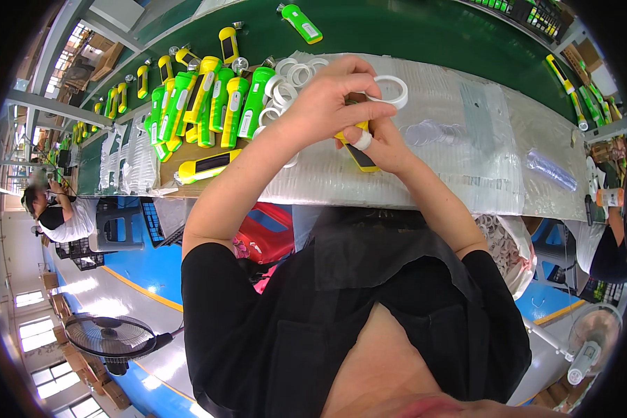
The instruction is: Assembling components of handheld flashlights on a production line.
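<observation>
My left hand [331, 97] pinches a white plastic ring [405, 96] between thumb and fingers, over the table. Just below it, my right hand [390, 145] is wrapped round a yellow flashlight [369, 168] with a dark panel on its side. The flashlight's upper end is hidden behind my hands. A white band [362, 141] shows on the right hand's thumb. More white rings [299, 74] lie in a loose heap beyond my left forearm. To their left is a pile of green and yellow flashlights [200, 90], and one yellow flashlight [205, 166] lies apart near the table's edge.
Plastic wrap covers the worktable [467, 177]. Clear round discs [435, 132] and a clear plastic roll [552, 169] lie to the right. Behind runs a green conveyor belt [425, 38] carrying flashlights. A red stool [268, 237] stands under the table; another person [66, 209] sits far left.
</observation>
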A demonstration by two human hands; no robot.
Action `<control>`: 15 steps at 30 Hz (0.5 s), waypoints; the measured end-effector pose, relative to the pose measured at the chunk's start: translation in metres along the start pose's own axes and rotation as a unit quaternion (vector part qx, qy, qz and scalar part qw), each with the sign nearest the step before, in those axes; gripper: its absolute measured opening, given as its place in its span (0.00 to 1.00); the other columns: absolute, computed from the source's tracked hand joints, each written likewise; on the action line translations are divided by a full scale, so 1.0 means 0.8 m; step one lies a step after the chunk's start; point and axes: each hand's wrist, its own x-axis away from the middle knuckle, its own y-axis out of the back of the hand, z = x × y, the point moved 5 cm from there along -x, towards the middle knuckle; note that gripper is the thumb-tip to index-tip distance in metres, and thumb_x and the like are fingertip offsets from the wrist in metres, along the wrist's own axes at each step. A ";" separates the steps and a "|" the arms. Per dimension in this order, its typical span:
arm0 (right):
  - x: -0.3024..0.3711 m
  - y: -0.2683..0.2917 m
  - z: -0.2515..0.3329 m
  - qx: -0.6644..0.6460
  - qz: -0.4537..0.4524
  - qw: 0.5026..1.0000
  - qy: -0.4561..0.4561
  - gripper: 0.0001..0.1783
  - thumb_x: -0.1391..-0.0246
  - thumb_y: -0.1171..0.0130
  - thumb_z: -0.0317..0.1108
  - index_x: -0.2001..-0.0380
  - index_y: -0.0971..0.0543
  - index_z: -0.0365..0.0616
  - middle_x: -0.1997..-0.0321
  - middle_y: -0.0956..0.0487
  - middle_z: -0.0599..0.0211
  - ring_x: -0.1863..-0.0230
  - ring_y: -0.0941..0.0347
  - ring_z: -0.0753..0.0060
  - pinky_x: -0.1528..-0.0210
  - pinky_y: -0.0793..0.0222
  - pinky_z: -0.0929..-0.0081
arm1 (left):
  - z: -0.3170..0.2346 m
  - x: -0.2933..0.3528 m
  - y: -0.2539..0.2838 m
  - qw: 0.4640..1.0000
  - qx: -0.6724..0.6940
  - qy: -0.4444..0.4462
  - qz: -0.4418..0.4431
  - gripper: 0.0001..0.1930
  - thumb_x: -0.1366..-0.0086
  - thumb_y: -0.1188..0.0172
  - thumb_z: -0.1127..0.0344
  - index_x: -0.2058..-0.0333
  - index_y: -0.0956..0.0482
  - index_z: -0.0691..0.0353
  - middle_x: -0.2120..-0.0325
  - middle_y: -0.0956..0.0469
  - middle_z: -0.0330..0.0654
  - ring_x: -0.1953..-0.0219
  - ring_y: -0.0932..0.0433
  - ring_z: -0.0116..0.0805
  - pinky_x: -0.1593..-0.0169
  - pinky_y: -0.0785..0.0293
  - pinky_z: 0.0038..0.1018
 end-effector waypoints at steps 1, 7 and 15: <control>0.000 0.001 0.001 0.001 -0.001 1.000 0.001 0.29 0.40 0.42 0.49 0.46 0.36 0.40 0.53 0.29 0.64 0.62 0.26 0.73 0.60 0.28 0.74 | -0.001 -0.002 0.000 1.000 -0.001 -0.002 0.000 0.10 0.45 0.29 0.63 0.69 0.20 0.60 0.57 0.27 0.42 0.58 0.25 0.34 0.57 0.27 0.27; 0.000 0.008 0.002 -0.035 -0.050 0.998 -0.019 0.28 0.38 0.45 0.48 0.45 0.36 0.40 0.58 0.27 0.63 0.65 0.27 0.73 0.61 0.29 0.74 | 0.002 -0.002 0.019 0.983 0.036 -0.023 -0.176 0.10 0.49 0.27 0.63 0.71 0.18 0.59 0.60 0.25 0.43 0.59 0.24 0.39 0.58 0.27 0.29; 0.000 0.012 0.012 -0.064 -0.084 0.994 0.021 0.18 0.36 0.47 0.37 0.46 0.34 0.44 0.61 0.26 0.65 0.66 0.27 0.76 0.63 0.29 0.77 | -0.023 0.052 0.027 0.985 -0.069 -0.026 -0.157 0.14 0.54 0.24 0.64 0.66 0.14 0.53 0.62 0.25 0.40 0.62 0.26 0.34 0.62 0.28 0.27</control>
